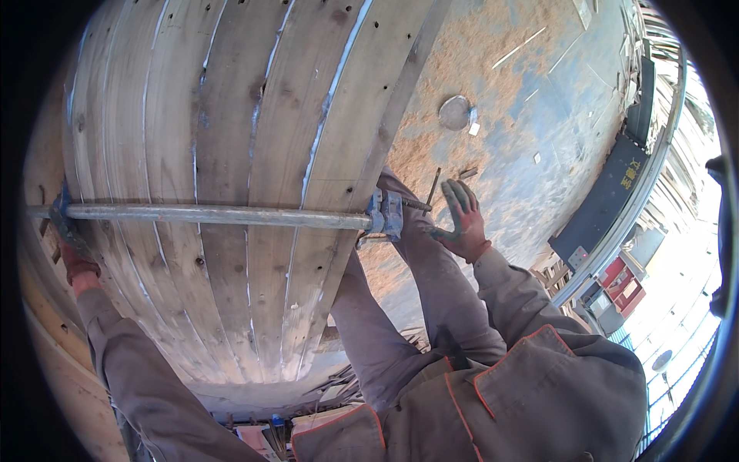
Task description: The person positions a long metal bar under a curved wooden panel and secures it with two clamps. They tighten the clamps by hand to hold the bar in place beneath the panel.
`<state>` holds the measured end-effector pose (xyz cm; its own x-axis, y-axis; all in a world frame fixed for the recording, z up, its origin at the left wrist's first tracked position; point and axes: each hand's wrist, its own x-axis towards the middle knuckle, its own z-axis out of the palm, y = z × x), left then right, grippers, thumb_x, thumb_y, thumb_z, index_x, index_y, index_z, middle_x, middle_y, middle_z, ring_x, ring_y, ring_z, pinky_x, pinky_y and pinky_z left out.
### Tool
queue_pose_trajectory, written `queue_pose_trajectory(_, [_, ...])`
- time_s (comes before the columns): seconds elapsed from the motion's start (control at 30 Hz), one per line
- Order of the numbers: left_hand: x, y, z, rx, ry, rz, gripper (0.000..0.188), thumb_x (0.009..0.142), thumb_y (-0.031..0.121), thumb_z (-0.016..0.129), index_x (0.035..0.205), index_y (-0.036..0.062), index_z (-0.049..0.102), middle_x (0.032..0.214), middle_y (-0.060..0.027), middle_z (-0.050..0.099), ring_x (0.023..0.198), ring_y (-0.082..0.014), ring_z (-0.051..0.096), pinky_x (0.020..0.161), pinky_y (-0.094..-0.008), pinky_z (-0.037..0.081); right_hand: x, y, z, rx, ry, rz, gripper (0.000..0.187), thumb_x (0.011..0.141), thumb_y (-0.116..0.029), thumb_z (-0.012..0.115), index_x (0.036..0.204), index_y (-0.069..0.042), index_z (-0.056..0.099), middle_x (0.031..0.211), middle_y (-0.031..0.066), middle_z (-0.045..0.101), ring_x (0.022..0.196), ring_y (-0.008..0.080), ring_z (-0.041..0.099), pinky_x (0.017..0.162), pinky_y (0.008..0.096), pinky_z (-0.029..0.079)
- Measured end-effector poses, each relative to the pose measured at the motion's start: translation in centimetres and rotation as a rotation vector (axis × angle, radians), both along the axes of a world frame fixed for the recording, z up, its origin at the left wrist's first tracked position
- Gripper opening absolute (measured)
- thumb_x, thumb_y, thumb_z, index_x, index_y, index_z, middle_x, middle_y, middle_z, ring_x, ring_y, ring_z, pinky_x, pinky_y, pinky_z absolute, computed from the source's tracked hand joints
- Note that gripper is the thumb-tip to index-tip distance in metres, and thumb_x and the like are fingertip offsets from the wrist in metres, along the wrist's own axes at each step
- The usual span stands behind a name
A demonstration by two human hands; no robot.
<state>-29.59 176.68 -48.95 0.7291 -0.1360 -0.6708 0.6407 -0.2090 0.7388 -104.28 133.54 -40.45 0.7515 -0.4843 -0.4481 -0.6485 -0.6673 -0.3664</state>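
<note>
A long metal bar clamp point(219, 215) lies across a panel of wooden boards point(223, 115), with whitish-blue glue lines in the seams. Its blue jaw point(385, 215) with a threaded screw sits against the panel's right edge. A thin turning handle point(434, 187) crosses the screw's end. My right hand point(463, 225), in a red glove with dark, dirty fingers, is raised beside that handle, fingers spread and apart from it. At the far left end my left hand point(71, 248), also gloved, holds the clamp by its other blue jaw; its fingers are partly hidden.
Sawdust and wood slivers cover the grey floor point(539, 131) to the right, where a round disc point(455, 112) lies. A dark metal beam point(600, 200) runs along the right. My legs point(439, 269) stand close to the panel edge. More curved timber point(65, 331) lies at left.
</note>
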Motion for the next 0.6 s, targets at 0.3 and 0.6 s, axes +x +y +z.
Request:
queue_pose_trajectory(0.3, [-0.9,-0.9,0.3,0.132,-0.084,-0.114,0.057,0.113,0.043,0.043,0.159,0.0104,0.041,0.159,-0.0041,0.045,0.144,-0.0211,0.043,0.124,-0.0349,0.029,0.1,1.0,-6.8,0.238,-0.060,0.041,0.077,0.074,-0.022,0.081,0.147,-0.017,0.056,0.150,0.0117,0.054,0.142,0.0402,0.046,0.120,0.0525,0.037])
queue_pose_trajectory(0.6, [-0.4,-1.4,0.7,0.160,-0.132,-0.149,0.058,0.112,0.048,0.043,0.157,0.0114,0.046,0.156,-0.0040,0.049,0.140,-0.0202,0.048,0.121,-0.0347,0.034,0.0,0.5,-4.7,-0.264,-0.070,0.073,0.073,0.095,-0.049,0.063,0.153,-0.008,0.051,0.151,0.0182,0.052,0.141,0.0422,0.047,0.117,0.0594,0.035])
